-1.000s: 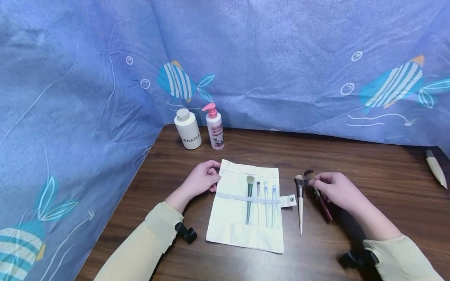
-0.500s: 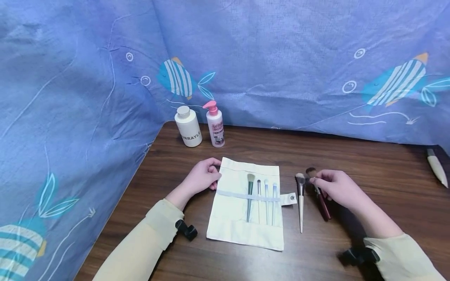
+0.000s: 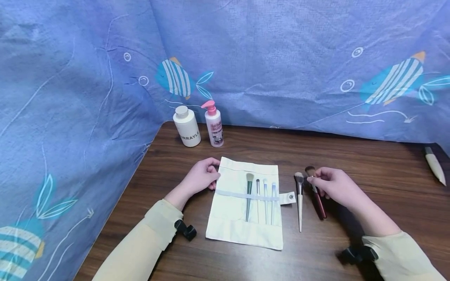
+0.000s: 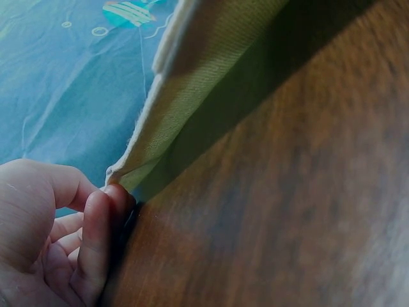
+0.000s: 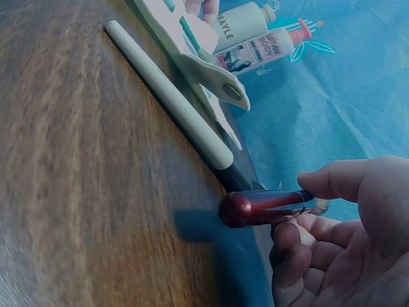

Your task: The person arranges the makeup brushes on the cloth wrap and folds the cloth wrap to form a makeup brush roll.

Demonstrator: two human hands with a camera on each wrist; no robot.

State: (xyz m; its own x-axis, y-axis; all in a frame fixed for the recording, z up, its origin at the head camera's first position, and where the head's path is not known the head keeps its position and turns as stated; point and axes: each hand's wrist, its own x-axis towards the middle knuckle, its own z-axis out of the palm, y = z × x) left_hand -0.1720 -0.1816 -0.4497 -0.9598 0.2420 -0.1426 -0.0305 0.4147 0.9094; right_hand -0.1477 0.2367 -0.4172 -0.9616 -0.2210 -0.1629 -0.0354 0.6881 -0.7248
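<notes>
Fingers (image 5: pixel 294 259) and thumb of the right hand (image 3: pixel 332 185) are closing narrowly on a red-handled brush (image 3: pixel 320 207), pinching it near its bristle end, right of centre in the head view. Its dark bristles are pointing toward the top of the frame, and its handle is slanting down to the lower right. Just left of it, a pale-handled brush (image 3: pixel 300 207) is lying on the wooden table (image 3: pixel 267 144), bristles toward the top.

At the centre, the left hand (image 3: pixel 200 177) is pinching the upper left edge of a cream cloth roll (image 3: pixel 228 230) between thumb and finger. The left wrist view is showing that edge lifting off the table. The roll is lying unrolled, with a grey elastic band (image 3: pixel 230 194) running across it. Four brushes are resting under the band in its right half: a green-handled brush (image 3: pixel 249 195) and, right of it, three slimmer brushes (image 3: pixel 266 203). A snap tab (image 3: pixel 288 198) is sticking out from the right edge, pointing toward the pale-handled brush.

Near the table's back edge, left of centre, a white bottle (image 3: pixel 187 128) is standing beside a pink-topped pump bottle (image 3: pixel 215 128). A pale tapered object (image 3: pixel 436 168) is lying at the far right. Behind everything, a blue fish-printed curtain (image 3: pixel 246 47) is hanging.
</notes>
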